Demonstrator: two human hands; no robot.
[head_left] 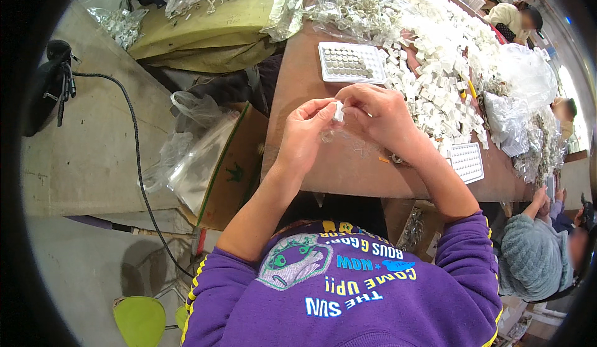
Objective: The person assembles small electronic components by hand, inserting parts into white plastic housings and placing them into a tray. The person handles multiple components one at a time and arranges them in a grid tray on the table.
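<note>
My left hand (306, 126) pinches a small white plastic piece (338, 112) between thumb and fingertips, just above the brown tabletop (292, 92). My right hand (384, 115) reaches in from the other side, its fingers bent and closed at the same piece; whether they hold a further small part is hidden. Behind the hands lies a white tray (377, 58) with rows of round silvery discs (348, 64). Small clear bits (354, 147) and an orange strip (384, 159) lie on the table near my right wrist.
A large heap of white plastic pieces (438, 79) covers the table's right side, with yellow-handled pliers (472, 89) on it. Another white tray (467, 162) sits by my right forearm. At left stands a cardboard box (225, 170) with clear bags. Co-workers (535, 254) sit at right.
</note>
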